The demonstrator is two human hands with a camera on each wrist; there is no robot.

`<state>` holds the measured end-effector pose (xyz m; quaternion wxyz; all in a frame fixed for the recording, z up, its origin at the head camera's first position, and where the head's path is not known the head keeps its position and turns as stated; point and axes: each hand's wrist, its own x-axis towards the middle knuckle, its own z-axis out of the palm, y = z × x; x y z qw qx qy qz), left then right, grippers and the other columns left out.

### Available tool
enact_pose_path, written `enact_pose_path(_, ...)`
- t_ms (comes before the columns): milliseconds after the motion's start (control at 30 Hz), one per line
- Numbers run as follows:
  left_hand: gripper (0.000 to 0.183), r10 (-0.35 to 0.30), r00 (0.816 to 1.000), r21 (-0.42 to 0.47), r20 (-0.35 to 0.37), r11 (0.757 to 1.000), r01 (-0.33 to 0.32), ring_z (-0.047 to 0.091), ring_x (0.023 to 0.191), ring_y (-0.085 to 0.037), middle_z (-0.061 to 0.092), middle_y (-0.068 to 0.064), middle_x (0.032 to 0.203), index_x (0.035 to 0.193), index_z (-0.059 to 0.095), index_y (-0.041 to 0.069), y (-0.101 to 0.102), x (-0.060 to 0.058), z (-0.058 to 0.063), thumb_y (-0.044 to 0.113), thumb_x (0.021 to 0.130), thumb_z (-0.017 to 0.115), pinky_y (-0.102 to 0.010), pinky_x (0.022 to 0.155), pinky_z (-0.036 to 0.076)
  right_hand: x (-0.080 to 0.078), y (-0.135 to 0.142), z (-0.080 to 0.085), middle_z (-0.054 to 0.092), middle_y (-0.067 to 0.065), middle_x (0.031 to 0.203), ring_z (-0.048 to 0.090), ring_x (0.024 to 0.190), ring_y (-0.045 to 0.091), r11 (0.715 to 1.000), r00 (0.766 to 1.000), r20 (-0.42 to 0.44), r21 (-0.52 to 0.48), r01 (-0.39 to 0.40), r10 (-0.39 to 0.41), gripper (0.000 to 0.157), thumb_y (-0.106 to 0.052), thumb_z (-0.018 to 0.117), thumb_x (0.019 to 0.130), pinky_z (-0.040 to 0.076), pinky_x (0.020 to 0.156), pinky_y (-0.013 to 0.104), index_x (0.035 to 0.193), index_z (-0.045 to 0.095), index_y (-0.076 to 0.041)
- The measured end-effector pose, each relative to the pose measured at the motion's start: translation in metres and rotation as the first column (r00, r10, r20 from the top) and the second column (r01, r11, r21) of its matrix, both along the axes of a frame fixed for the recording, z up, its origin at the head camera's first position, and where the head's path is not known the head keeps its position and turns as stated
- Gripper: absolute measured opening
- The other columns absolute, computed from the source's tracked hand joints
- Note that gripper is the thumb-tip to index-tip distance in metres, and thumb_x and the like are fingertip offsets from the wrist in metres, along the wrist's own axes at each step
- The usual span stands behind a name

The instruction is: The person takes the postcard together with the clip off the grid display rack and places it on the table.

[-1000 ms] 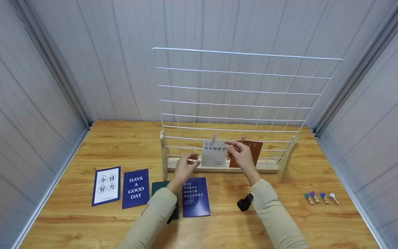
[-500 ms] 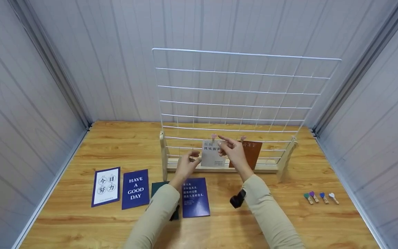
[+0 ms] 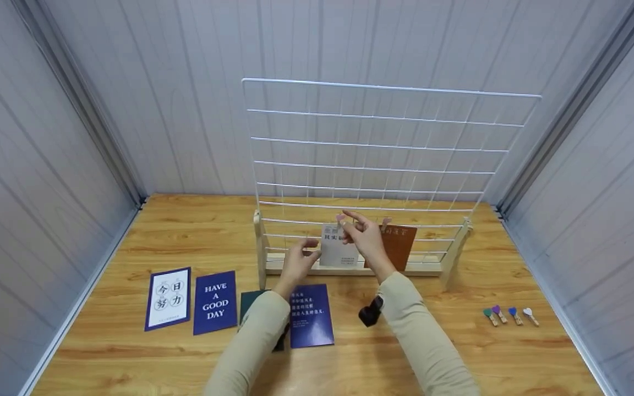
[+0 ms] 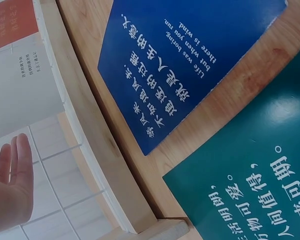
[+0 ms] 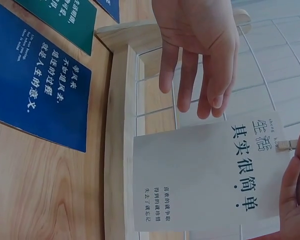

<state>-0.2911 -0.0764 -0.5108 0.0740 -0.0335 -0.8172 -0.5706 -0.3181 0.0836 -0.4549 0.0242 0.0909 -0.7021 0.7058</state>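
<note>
A pale card [image 3: 339, 253] with dark lettering hangs low on a white wire grid rack [image 3: 394, 147], under a pink heart clothespin [image 3: 340, 218]. My right hand [image 3: 365, 239] is at this clothespin, fingertips right beside its heart and over the card's upper right part. In the right wrist view a finger covers the end of the wooden clothespin [image 5: 286, 145]; whether it is pinched I cannot tell. My left hand [image 3: 299, 261] stands at the card's left edge, fingers loosely bent with nothing in them. Beside the pale card hangs an orange-brown card [image 3: 399, 246], its left part covered by my right hand.
On the wooden table [image 3: 196, 231] lie a white card with blue border [image 3: 168, 297], a blue HAVE A GOOD DAY card [image 3: 215, 302], a green card [image 4: 260, 165] and another blue card [image 3: 311, 319]. Several heart clothespins [image 3: 512, 316] lie at the right.
My right hand has moved left and slightly up, from the pale card's right edge to its clothespin. My left hand has barely shifted beside the card. The loose cards and clothespins have stayed.
</note>
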Motion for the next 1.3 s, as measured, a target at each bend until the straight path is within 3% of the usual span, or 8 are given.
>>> enact_pose_path(100,0.027,-0.005,1.000,-0.003,-0.019,1.000,0.005,0.057,0.089,-0.028,0.057,-0.016,0.106,0.106,0.057,-0.005,0.000,0.000,0.000,0.004,0.081,0.059,-0.032,0.073,0.048,-0.001,-0.003,0.000,0.056,0.023,0.069,0.054,0.051,0.012,1.000,1.000,-0.003,0.003,0.004,-0.004,0.034,-0.008,0.060,0.084,0.048,0.052,0.024,0.116,0.055,0.000)
enact_pose_path(267,0.026,-0.020,0.999,-0.005,-0.047,1.000,0.019,0.058,0.089,-0.030,0.057,-0.019,0.106,0.105,0.057,-0.006,0.002,-0.002,0.001,0.003,0.081,0.059,-0.033,0.074,0.048,-0.002,-0.008,0.000,0.056,0.014,0.062,0.053,0.049,0.010,1.000,1.000,-0.003,0.003,0.004,-0.004,0.035,-0.006,0.058,0.084,0.048,0.050,0.022,0.118,0.052,0.003)
enact_pose_path(533,0.024,-0.009,1.000,-0.015,-0.018,1.000,0.008,0.057,0.090,-0.029,0.058,-0.018,0.105,0.104,0.058,-0.005,0.004,-0.004,0.002,0.005,0.082,0.059,-0.032,0.074,0.048,-0.003,-0.010,-0.002,0.055,0.006,0.058,0.052,0.048,0.010,0.999,1.000,-0.001,0.052,0.015,-0.015,0.032,-0.006,0.056,0.086,0.047,0.049,0.021,0.116,0.053,0.004)
enact_pose_path(867,0.020,0.002,0.997,-0.007,-0.072,1.000,-0.002,0.057,0.089,-0.029,0.060,-0.017,0.097,0.099,0.057,-0.006,0.007,-0.005,-0.001,0.000,0.080,0.059,-0.033,0.076,0.046,-0.006,-0.010,-0.002,0.056,0.012,0.060,0.052,0.048,0.010,0.999,0.999,-0.014,0.035,0.039,-0.039,0.029,-0.013,0.057,0.086,0.047,0.048,0.021,0.110,0.058,0.003)
enact_pose_path(1300,0.014,0.058,0.996,0.019,-0.070,0.998,-0.057,0.057,0.087,-0.025,0.060,-0.014,0.090,0.093,0.055,-0.003,0.013,-0.007,-0.004,-0.002,0.080,0.059,-0.032,0.074,0.047,-0.008,-0.009,0.000,0.055,0.023,0.065,0.053,0.049,0.011,0.999,0.999,0.029,-0.004,0.045,-0.045,0.030,-0.015,0.058,0.086,0.047,0.047,0.021,0.107,0.059,0.005)
